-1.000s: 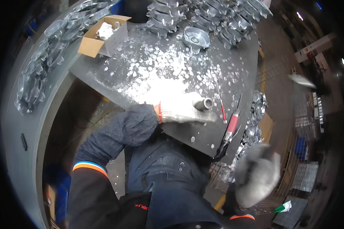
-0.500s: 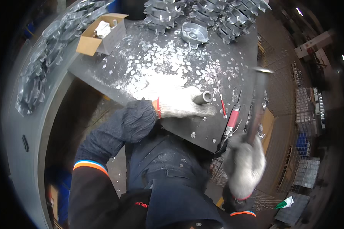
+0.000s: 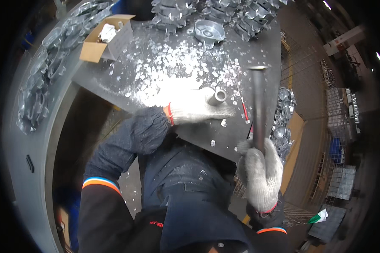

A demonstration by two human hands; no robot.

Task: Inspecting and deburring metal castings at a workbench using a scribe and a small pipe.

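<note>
My left hand, in a white knit glove with a red cuff edge, is closed round a short grey metal tube over the table. The tube's hollow round end shows above the glove; its lower part is hidden. On the right, my gloved right hand grips a hammer by its dark handle. The hammer's head is raised, beyond the hand and to the right of the tube, slightly blurred. Between tube and hammer lies a thin red-handled tool. A red-bodied hand tool is mostly covered by the hammer and right hand.
Small shiny metal scraps litter the dark table. A round metal casting lies near stacked castings at the back. An open cardboard box stands at the far left. More castings sit right of the table.
My right hand and the hammer have moved left, closer to the tube, covering most of the red-bodied tool. My left hand keeps its grip on the tube. The view has shifted slightly.
</note>
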